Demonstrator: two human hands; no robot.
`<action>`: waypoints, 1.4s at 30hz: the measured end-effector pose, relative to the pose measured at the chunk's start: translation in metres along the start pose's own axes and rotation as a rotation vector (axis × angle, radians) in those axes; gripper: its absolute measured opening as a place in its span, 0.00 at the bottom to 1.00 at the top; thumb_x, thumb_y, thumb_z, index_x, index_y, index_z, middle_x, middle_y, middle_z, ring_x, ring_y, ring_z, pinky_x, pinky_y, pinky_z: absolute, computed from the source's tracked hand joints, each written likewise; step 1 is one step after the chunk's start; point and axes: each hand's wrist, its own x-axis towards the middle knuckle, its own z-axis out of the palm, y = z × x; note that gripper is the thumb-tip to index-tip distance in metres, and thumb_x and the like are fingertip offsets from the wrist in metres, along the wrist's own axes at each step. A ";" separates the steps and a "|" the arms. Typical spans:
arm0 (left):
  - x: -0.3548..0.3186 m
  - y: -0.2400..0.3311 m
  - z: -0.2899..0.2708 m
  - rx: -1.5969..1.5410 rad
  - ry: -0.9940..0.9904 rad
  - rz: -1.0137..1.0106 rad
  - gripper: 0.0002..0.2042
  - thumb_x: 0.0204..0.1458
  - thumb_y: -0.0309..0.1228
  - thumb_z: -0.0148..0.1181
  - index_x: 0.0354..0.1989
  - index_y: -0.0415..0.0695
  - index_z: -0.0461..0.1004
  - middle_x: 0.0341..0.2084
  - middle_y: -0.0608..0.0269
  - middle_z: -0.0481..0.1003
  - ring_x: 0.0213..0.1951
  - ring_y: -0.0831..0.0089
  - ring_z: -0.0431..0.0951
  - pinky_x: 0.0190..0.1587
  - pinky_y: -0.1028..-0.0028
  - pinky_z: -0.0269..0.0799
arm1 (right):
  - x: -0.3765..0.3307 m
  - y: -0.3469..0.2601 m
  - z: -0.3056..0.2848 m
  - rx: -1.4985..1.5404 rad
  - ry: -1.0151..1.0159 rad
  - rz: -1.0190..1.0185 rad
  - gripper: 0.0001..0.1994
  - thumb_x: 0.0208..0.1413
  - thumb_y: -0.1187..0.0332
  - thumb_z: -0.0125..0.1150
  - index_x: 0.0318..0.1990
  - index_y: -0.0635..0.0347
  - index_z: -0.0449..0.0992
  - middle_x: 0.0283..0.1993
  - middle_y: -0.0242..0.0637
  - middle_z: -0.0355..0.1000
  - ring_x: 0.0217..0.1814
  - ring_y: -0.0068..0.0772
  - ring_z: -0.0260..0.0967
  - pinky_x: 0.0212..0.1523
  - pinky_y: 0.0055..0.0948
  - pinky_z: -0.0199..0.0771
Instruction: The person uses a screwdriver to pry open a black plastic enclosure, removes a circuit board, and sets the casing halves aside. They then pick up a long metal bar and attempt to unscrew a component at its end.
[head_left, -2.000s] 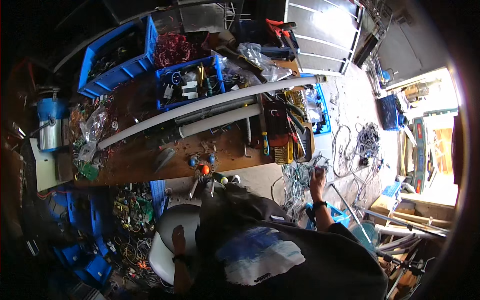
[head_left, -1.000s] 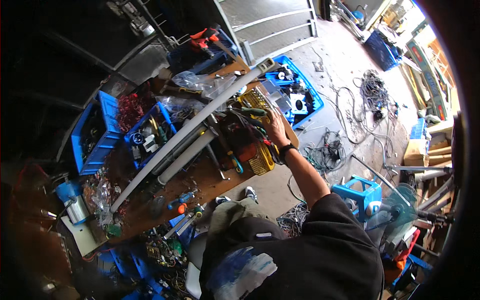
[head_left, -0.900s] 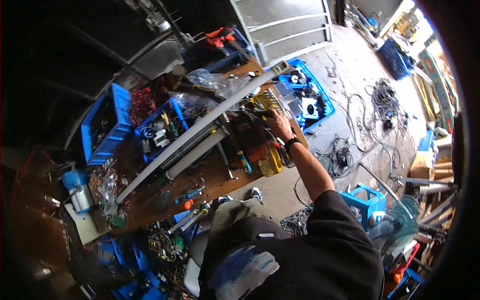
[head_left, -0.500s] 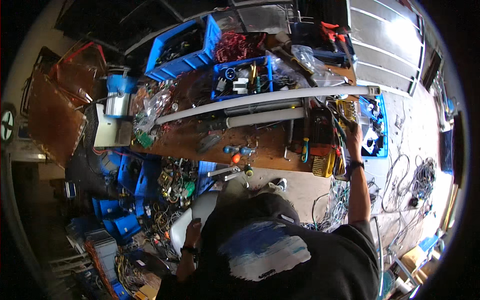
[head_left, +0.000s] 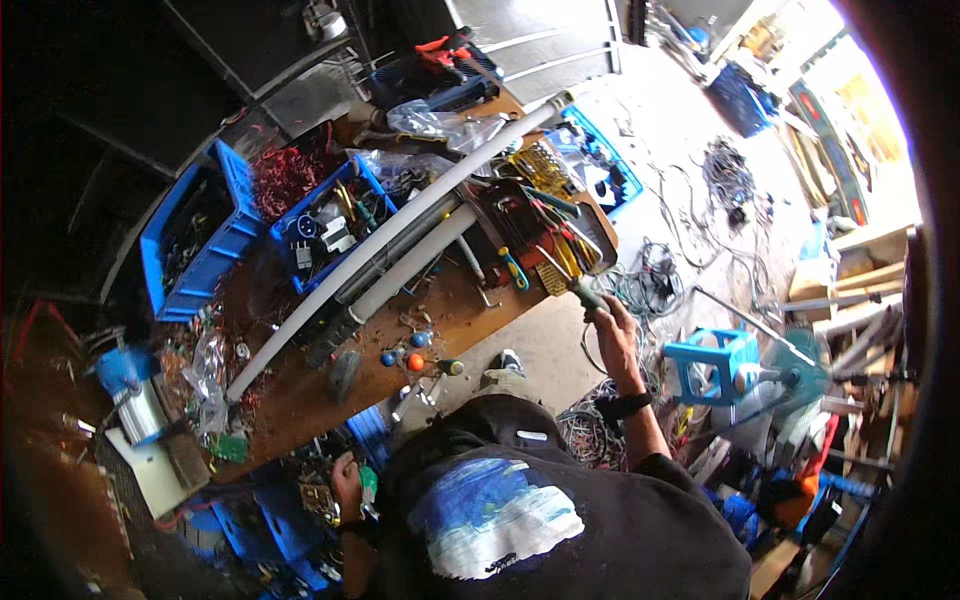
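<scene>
My right hand [head_left: 613,332] is closed around the dark grey-green handle of a tool [head_left: 588,296], whose far end I cannot make out. It is just off the near right end of the tool case [head_left: 505,222], which holds pliers and screwdrivers with coloured handles. Beside that hand, at the bench edge, sits a yellow bit holder [head_left: 551,279]. A yellow-and-blue screwdriver [head_left: 514,269] lies left of it. My left hand [head_left: 347,487] hangs low by my side, below the bench edge, its fingers loosely bent with nothing seen in them.
A long white tube [head_left: 400,220] runs diagonally across the wooden bench [head_left: 300,375]. Blue crates [head_left: 200,250] of parts stand along the back. Coiled cables [head_left: 728,180] litter the floor at right. A blue stool [head_left: 712,362] and a fan [head_left: 800,368] stand behind my right arm.
My view has turned to the right. My right hand has come back from the tool case toward me, with the handle in it. My left hand remains low at my side.
</scene>
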 end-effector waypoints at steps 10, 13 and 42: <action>0.120 0.070 -0.039 -0.278 0.009 0.293 0.15 0.71 0.29 0.56 0.62 0.37 0.74 0.59 0.55 0.77 0.61 0.64 0.78 0.67 0.66 0.71 | -0.139 0.021 0.089 -0.090 0.312 0.099 0.14 0.73 0.61 0.56 0.48 0.65 0.79 0.34 0.32 0.76 0.32 0.21 0.69 0.35 0.25 0.70; 0.133 0.086 -0.014 -0.268 -0.039 0.335 0.20 0.70 0.31 0.60 0.66 0.38 0.70 0.63 0.54 0.75 0.65 0.64 0.74 0.68 0.65 0.68 | -0.166 0.034 0.098 -0.230 0.311 0.169 0.14 0.72 0.60 0.58 0.43 0.64 0.79 0.32 0.29 0.72 0.32 0.20 0.66 0.35 0.23 0.66; 0.199 -0.025 0.067 -0.217 0.248 0.837 0.27 0.69 0.41 0.59 0.72 0.42 0.64 0.69 0.47 0.68 0.69 0.54 0.68 0.72 0.58 0.62 | -0.161 0.274 0.278 0.213 -0.403 -0.028 0.13 0.75 0.63 0.53 0.53 0.65 0.75 0.38 0.31 0.76 0.37 0.20 0.70 0.40 0.25 0.72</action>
